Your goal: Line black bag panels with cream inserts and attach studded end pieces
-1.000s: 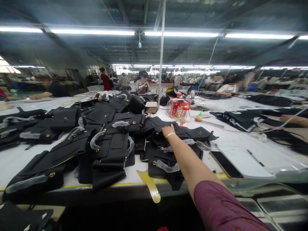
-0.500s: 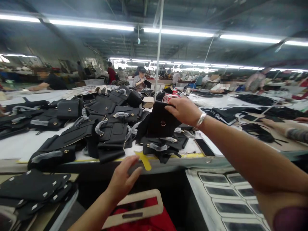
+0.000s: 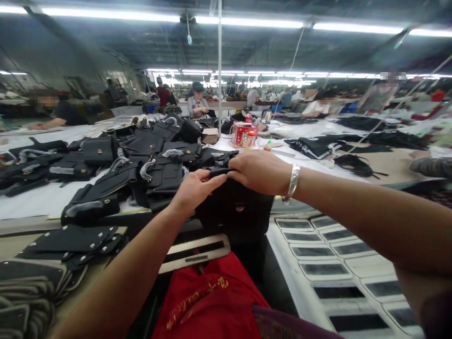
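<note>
A black handbag body (image 3: 237,209) with a small metal clasp hangs in front of me, over the table's near edge. My left hand (image 3: 197,188) pinches its upper edge from the left. Close beside it, my right hand (image 3: 259,170), with a silver bracelet at the wrist, grips the same edge with fingers curled over. The bag's inside and back are hidden. Just below the bag, above my red apron (image 3: 215,296), is a flat beige frame (image 3: 212,247) with a slot.
Many black bags (image 3: 164,181) with wrapped handles pile up on the white table to the left. Black panels (image 3: 76,242) lie stacked at lower left. A board with framed dark rectangles (image 3: 325,270) stands right. A red box (image 3: 243,135) and co-workers are farther back.
My right hand has brought the bag down toward me from above the pile. My left hand has risen from near the yellow piece and now grips the bag's upper edge.
</note>
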Tool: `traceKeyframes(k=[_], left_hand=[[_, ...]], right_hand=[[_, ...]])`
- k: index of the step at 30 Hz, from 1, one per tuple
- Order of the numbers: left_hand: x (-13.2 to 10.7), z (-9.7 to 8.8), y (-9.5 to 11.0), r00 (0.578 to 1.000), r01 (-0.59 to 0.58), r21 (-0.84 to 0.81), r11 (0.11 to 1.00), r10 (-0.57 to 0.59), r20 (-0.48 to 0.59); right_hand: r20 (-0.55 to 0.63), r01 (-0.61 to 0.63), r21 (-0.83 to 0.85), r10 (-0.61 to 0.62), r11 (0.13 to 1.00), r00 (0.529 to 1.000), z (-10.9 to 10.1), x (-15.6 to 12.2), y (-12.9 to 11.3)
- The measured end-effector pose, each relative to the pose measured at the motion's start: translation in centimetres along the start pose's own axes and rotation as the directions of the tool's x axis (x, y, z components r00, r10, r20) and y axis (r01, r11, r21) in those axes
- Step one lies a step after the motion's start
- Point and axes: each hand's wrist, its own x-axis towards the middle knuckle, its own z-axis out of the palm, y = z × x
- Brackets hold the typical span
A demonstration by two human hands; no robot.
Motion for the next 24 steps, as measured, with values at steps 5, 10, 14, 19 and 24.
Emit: traceKeyframes(k=[5,10,14,19,24], left_hand=[[-0.3,3.2,-2.9,0.949,0.251,-0.516,0.819,-0.104,0.297],[-0.9,4.5,-6.5,0.968,0.245,-0.825,0.51,-0.18,0.177],[-3.1,3.2,-8.9,0.955,0.195,-0.907,0.373,-0.283,0.089],[-6.5,2.8,-9.0,0.959,0.104,-0.924,0.369,-0.285,-0.006],[-7.8,2.0,-6.8,0.959,-0.003,-0.904,0.427,-0.255,-0.124]], right_hand=[[-0.075,0.059,0.119,-0.05,0.991,0.996,0.3,-2.2,0.2],[-0.208,-0.085,0.774,0.378,0.628,0.902,3.4,-12.4,0.7],[0.424,-0.442,0.793,-0.14,-0.42,0.895,14.6,-19.2,-3.2],[0.44,-0.251,0.17,-0.154,-0.953,0.885,25.9,-15.9,-8.2],[0.329,-0.039,0.106,-0.002,-0.994,0.944,25.5,-9.3,-7.1]])
